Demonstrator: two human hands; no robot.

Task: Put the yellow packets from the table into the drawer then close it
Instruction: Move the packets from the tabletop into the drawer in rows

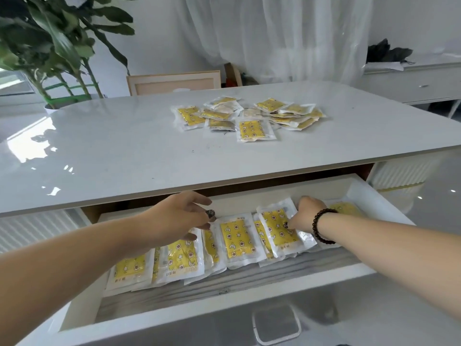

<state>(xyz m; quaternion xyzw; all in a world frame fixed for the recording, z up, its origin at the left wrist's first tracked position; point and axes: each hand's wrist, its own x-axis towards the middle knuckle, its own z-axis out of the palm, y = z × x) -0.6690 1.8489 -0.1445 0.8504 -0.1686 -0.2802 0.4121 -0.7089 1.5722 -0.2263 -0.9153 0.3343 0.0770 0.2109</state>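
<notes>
Both hands in the open drawer [361, 193]: left hand [174, 217] relaxed, fingers touching packets [182, 258]. Right hand [305, 213] pinching one packet [279, 227]. More piled at 12 o'clock on the table [99, 146].

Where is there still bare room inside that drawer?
Free: the grey strip of drawer floor between the packet row and the front wall. Crowded: the back, where overlapping packets lie under the left hand and right hand.

Yellow packets [239, 239] in open drawer [359, 196]
</notes>
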